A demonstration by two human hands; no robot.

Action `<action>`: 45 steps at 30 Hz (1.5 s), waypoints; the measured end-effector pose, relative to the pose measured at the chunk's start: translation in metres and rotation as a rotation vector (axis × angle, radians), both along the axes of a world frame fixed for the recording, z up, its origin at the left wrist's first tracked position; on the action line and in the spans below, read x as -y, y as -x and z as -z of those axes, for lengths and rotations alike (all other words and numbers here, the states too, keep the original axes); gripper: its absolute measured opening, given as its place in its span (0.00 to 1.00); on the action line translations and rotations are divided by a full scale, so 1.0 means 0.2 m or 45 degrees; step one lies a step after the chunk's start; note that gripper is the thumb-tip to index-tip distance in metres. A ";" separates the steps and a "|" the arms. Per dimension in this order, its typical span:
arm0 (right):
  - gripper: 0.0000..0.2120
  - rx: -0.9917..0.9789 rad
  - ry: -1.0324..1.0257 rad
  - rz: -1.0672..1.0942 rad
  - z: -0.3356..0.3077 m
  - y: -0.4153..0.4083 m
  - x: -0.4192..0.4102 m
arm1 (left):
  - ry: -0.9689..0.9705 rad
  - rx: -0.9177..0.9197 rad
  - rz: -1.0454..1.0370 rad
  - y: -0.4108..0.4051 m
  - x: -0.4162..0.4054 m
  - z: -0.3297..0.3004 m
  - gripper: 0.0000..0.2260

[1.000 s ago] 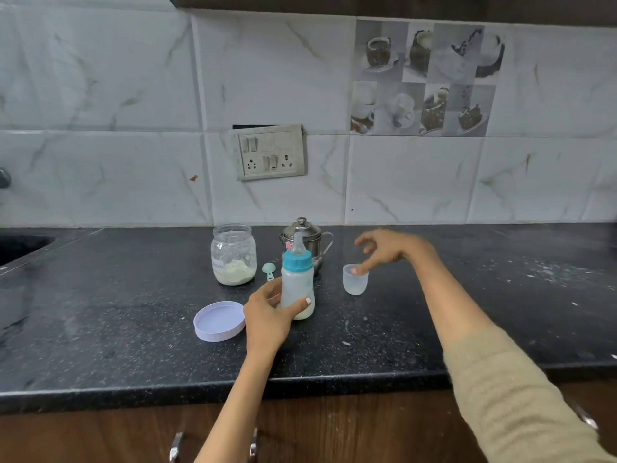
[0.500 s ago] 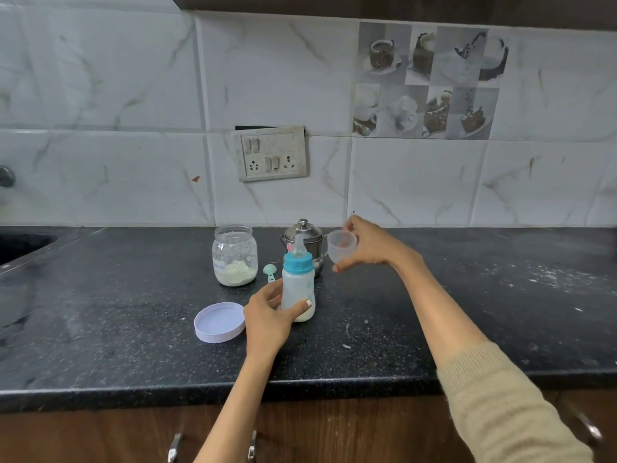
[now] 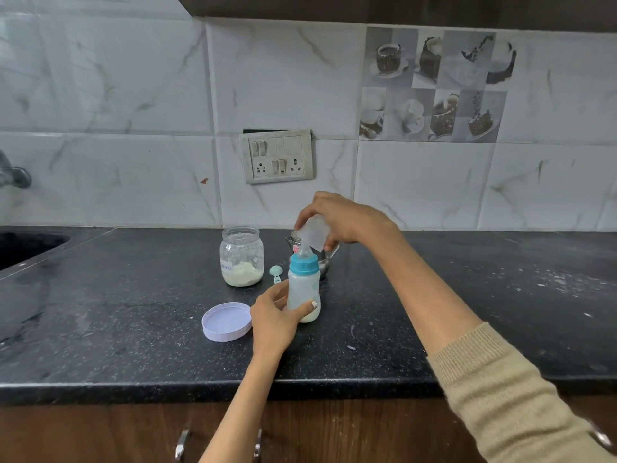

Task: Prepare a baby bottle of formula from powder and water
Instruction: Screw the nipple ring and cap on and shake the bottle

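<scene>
A baby bottle [image 3: 303,290] with a blue collar and a teat stands on the black counter [image 3: 434,329], a little milky liquid at its bottom. My left hand [image 3: 272,317] grips its lower body. My right hand [image 3: 337,218] holds the clear bottle cap [image 3: 314,233] upside down, tilted just above the teat. Left of the bottle stands an open glass jar of formula powder [image 3: 242,257]. A small teal scoop [image 3: 276,273] lies between jar and bottle. A steel water pot [image 3: 325,259] sits behind the bottle, mostly hidden.
The jar's lilac lid [image 3: 226,321] lies upside down left of my left hand. A sink [image 3: 23,247] sits at the far left with a tap [image 3: 13,175] above it. A switch board [image 3: 278,157] is on the tiled wall. White specks dot the counter's right side.
My right hand picked the clear cap up from the counter, turned it over and carried it left to just above the teat. My left hand kept holding the bottle.
</scene>
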State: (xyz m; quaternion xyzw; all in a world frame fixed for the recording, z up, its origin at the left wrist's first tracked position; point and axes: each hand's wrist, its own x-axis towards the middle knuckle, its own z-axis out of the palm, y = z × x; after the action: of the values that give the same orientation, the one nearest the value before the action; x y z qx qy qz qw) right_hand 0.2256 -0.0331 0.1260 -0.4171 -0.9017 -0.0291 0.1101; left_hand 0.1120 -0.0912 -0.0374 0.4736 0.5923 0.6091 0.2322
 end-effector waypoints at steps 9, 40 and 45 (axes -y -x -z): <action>0.33 0.217 -0.002 -0.035 0.11 0.11 0.03 | 0.012 -0.003 -0.016 0.00 0.00 0.00 0.28; 0.54 -0.688 0.720 -0.260 0.50 -0.12 -0.05 | -0.020 -0.011 0.054 0.02 0.00 0.01 0.27; 0.39 -1.045 0.720 -0.193 0.74 -0.07 -0.05 | 0.012 0.013 0.176 0.03 -0.02 0.03 0.26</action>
State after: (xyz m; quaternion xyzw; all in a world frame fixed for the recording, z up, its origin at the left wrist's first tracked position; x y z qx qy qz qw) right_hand 0.2398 -0.0233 -0.0217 -0.3412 -0.7844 0.3907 0.3402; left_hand 0.1061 -0.0880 -0.0429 0.5090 0.5601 0.5911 0.2789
